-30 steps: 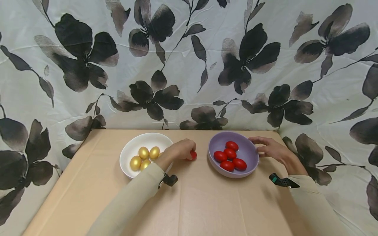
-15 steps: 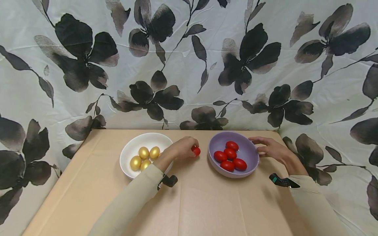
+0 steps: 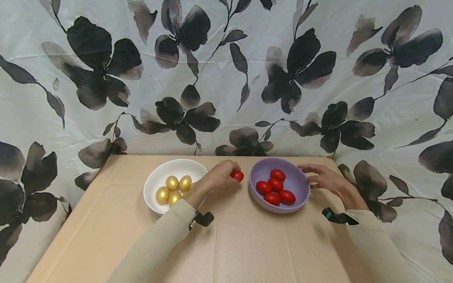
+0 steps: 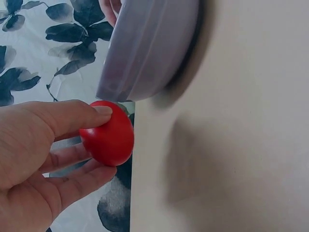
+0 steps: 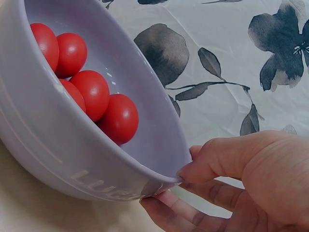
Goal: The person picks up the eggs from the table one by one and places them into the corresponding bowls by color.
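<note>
My left hand (image 3: 221, 175) pinches a red egg (image 3: 237, 175) between thumb and fingers. The left wrist view has this egg (image 4: 110, 137) held off the table, near the purple bowl's outer wall (image 4: 149, 48) but apart from it. At the purple bowl's right side, my right hand (image 3: 325, 181) grips the rim, thumb on the edge and fingers against the outside, as the right wrist view makes plain. Several red eggs (image 5: 91, 94) lie inside the purple bowl (image 3: 301, 198). A white bowl (image 3: 150, 192) with several golden eggs (image 3: 172, 183) stands left, partly hidden by my left forearm.
Both bowls stand on a tan-covered table (image 3: 247, 243). Directly behind its back edge hangs a white cloth (image 3: 240, 118) with dark flowers. Each wrist wears a small black device, such as the left one (image 3: 203, 219).
My left hand has moved right and slightly away from me with the red egg, closer to the purple bowl. The right hand and both bowls have stayed put.
</note>
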Motion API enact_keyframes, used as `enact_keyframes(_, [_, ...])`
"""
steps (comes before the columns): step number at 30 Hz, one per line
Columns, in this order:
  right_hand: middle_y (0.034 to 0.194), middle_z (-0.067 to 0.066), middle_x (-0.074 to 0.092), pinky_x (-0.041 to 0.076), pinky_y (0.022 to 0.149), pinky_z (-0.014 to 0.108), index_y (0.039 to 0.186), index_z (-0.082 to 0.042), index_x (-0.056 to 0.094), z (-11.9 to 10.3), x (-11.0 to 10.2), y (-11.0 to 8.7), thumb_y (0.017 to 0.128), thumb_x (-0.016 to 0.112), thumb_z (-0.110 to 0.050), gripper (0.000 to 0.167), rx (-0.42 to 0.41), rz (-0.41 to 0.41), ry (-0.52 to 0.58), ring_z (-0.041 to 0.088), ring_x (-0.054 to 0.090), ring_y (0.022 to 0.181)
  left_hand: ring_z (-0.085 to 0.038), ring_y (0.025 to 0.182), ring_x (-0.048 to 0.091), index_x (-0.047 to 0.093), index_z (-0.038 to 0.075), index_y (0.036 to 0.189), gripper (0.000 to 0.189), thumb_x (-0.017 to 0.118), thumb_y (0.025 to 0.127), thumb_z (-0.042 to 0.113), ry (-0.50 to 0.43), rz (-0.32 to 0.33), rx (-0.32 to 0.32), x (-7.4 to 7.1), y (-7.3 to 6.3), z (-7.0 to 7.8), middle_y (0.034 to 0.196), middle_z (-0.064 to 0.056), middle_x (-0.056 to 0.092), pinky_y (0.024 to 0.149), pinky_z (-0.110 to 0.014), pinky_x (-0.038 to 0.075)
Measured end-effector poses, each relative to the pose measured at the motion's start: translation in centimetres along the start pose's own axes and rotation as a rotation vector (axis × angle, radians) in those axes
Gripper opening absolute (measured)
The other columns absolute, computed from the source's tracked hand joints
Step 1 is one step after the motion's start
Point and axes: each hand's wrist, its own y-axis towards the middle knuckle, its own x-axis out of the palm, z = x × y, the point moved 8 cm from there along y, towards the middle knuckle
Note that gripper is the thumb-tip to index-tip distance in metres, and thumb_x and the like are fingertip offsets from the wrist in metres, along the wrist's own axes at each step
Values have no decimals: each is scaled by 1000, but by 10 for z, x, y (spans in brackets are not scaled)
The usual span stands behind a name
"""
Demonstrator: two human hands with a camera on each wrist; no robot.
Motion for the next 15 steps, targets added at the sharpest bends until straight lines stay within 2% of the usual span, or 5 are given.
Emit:
enact_keyframes(7, [152, 29, 40, 54, 95, 56, 152, -4, 43, 3, 0, 1, 96, 56, -1, 58, 10, 6, -4, 48, 45, 134, -22, 98, 59, 71, 4, 117, 32, 77, 86, 10, -31, 27, -23, -1, 2, 1, 107, -9, 68, 87, -31, 55])
enact_keyframes(15, [152, 29, 41, 53, 96, 56, 152, -4, 43, 1, 1, 0, 96, 56, -2, 57, -2, 3, -7, 48, 46, 134, -23, 104, 60, 71, 4, 120, 34, 78, 88, 12, -42, 42, 2, -4, 5, 12, 112, -9, 69, 89, -30, 54])
